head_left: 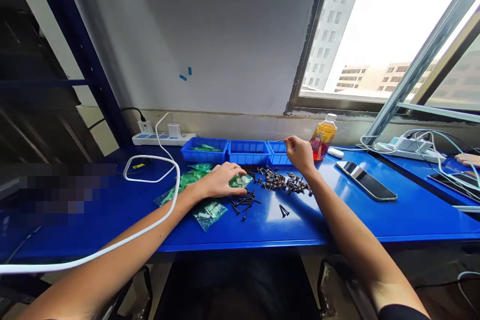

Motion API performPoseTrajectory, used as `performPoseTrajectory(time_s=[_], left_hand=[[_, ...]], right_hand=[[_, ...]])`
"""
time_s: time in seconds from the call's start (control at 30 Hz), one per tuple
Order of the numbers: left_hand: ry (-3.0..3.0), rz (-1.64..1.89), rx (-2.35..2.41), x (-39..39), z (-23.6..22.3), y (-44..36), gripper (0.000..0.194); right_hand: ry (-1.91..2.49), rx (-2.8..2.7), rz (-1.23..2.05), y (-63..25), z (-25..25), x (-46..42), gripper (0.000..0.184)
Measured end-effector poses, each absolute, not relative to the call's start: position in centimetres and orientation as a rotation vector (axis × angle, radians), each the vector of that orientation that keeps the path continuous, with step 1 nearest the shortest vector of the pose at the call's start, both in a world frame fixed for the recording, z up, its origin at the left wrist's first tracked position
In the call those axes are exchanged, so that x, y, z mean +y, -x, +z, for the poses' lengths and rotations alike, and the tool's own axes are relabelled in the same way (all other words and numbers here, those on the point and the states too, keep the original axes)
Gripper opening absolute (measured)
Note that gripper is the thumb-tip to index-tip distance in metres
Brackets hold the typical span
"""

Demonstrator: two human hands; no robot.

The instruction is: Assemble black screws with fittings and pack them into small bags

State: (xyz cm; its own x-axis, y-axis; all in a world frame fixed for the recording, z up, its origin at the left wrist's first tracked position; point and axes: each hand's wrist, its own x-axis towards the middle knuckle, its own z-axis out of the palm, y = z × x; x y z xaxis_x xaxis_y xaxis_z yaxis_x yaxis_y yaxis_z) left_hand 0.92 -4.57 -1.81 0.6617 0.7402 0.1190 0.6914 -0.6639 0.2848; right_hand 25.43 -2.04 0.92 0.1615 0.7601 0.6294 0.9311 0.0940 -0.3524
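Observation:
My right hand [300, 154] is raised by the right blue bin [279, 159], its fingertips pinched on a thin dark screw [281, 141]. My left hand [225, 180] rests with thumb and fingers apart over green plastic bags [195, 175], beside a group of long black screws [245, 201]. A small clear bag of pale and green pieces [210, 213] lies below that wrist. Between the hands spreads a pile of short dark screws [285, 182]. Two long screws [284, 211] lie apart nearer the front edge.
The left bin [204, 157] contains green bags; a middle bin [249, 159] stands beside it. A drink bottle [323, 137] and a phone [365, 180] are at the right. A white cable [176, 195] loops over my left forearm from a power strip [150, 139]. Another person's hand [468, 159] shows far right.

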Motion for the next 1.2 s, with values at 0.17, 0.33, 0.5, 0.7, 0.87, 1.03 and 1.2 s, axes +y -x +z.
performPoseTrajectory(time_s=[0.17, 0.33, 0.5, 0.7, 0.87, 1.03, 1.2], left_hand=[[-2.682, 0.278, 1.139, -4.6, -1.6, -0.8, 0.045], [-2.675, 0.307, 1.082, -4.8, -1.0, -0.4, 0.043], [-2.72, 0.381, 1.275, -4.7, -0.2, 0.0, 0.028], [-2.652, 0.764, 1.436, -4.1, -0.3, 0.3, 0.019], [-2.619, 0.703, 1.389, -4.1, -1.1, -0.2, 0.023], [-2.627, 0.555, 1.305, -4.3, -1.7, -0.8, 0.022], [-2.646, 0.521, 1.187, -4.2, -1.8, -0.8, 0.021]], right_hand=[[1.78, -1.491, -0.219, -27.3, 0.9, -1.9, 0.021], [1.726, -1.545, -0.203, -26.6, 0.5, -1.6, 0.019], [1.593, -1.762, -0.243, -24.1, -0.4, -1.6, 0.016], [1.593, -1.865, -0.255, -23.1, -1.0, -1.7, 0.017], [1.589, -1.874, -0.255, -23.6, -1.1, -1.5, 0.019], [1.561, -1.873, -0.27, -23.6, -1.3, -1.4, 0.019], [1.571, -1.881, -0.273, -23.7, -1.2, -1.4, 0.02]])
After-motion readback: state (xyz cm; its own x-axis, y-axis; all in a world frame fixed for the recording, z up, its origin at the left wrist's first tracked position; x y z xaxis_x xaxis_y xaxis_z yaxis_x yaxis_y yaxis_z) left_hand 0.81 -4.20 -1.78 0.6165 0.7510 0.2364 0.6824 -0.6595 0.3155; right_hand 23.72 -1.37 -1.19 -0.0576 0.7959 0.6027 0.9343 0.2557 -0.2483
